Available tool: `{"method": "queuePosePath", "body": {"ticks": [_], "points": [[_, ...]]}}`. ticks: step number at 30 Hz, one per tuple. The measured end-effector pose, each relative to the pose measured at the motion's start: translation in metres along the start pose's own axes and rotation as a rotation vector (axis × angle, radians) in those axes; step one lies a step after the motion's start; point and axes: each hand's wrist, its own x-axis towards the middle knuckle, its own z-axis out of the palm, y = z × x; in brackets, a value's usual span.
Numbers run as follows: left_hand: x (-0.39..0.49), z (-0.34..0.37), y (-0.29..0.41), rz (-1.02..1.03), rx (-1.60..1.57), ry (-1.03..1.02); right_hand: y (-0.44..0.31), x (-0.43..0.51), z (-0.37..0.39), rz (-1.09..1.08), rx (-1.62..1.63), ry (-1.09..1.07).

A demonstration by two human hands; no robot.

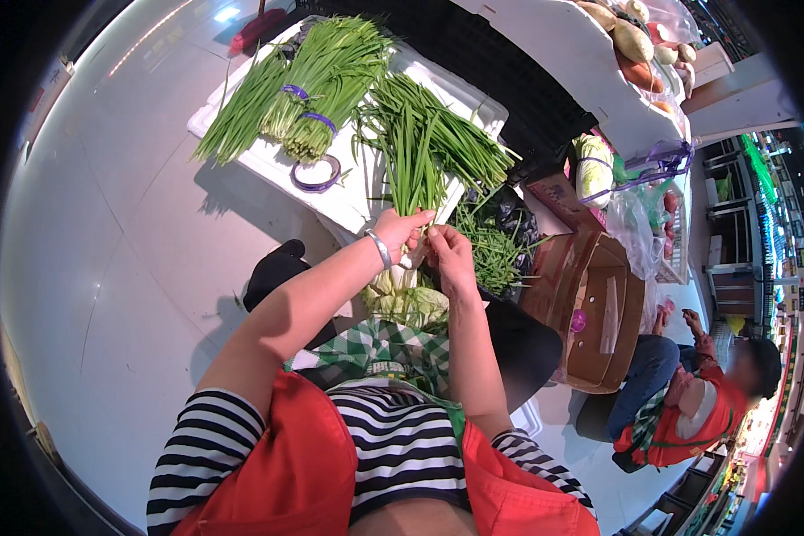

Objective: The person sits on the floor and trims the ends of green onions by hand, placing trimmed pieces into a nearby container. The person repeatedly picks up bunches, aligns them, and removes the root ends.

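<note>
A small bunch of green chives [415, 161] is gripped near its cut ends by my left hand [400, 234], which wears a silver bracelet. My right hand [452, 258] is beside it, its thumb and fingertips pinched at the stem ends; whether a stem is between them is too small to tell. Beyond my hands, a white foam box lid [261, 157] bears several chive bundles, two tied with purple tape [319, 122]. A roll of purple tape [315, 175] lies near its front edge. Loose chives [479, 144] are piled to the right of the held bunch.
Beneath my hands lie pale cabbage leaves [409, 301]. Green trimmings [489, 241] fill a black plastic bag [519, 218] at the right. Farther right stand an open cardboard box [596, 315] and a wrapped napa cabbage [593, 171]. A co-worker [690, 409] in a red vest sits beyond.
</note>
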Motion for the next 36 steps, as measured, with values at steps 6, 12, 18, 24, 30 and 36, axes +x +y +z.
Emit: {"method": "queuePosePath", "body": {"ticks": [6, 12, 18, 24, 30, 36], "points": [[0.001, -0.001, -0.001, -0.037, 0.032, -0.03, -0.001, -0.001, 0.003, -0.272, -0.438, 0.244], [0.001, -0.003, 0.005, -0.089, -0.066, -0.033, -0.005, -0.014, 0.001, -0.382, -0.499, 0.252], [0.001, 0.0, 0.002, -0.116, -0.205, -0.115, 0.003, -0.019, -0.006, -0.245, -0.009, 0.188], [0.002, -0.002, 0.003, -0.053, -0.226, -0.089, 0.006, -0.011, -0.036, -0.297, 0.309, 0.357], [0.006, 0.0, 0.001, -0.025, -0.129, -0.04, -0.025, -0.011, -0.061, -0.483, -0.777, 0.633], [0.001, 0.007, -0.003, 0.057, -0.011, -0.001, -0.029, -0.022, -0.001, -0.553, -0.897, 0.382]]}}
